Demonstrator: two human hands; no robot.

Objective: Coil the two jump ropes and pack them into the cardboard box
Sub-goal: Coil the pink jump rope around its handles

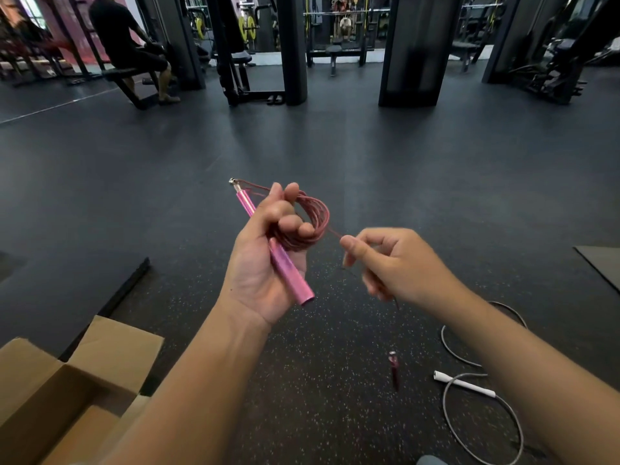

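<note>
While my left hand (265, 260) grips the pink handle (278, 253) with the red cord (310, 218) looped in a coil over its fingers, my right hand (392, 263) pinches the loose run of that cord just right of the coil. From there the cord drops toward the second handle (394, 370), which hangs or lies on the floor (302, 146) below my right hand; I cannot tell which.

The coil is held only by my curled fingers, so I judge that any slack in that grip could let the loops spring open and tangle. A hard pull with the right could also drag the far handle up and set it swinging.

The box (84, 374) stands open, low and left of the coil, cut off by the frame edge, its inside mostly in shadow. The grey rope (451, 350) with its white handle (464, 384) lies uncoiled on the floor, low and right of the coil, partly behind my right forearm, its other handle out of sight. The thin cord below my right hand is hard to follow against the dark floor.
</note>
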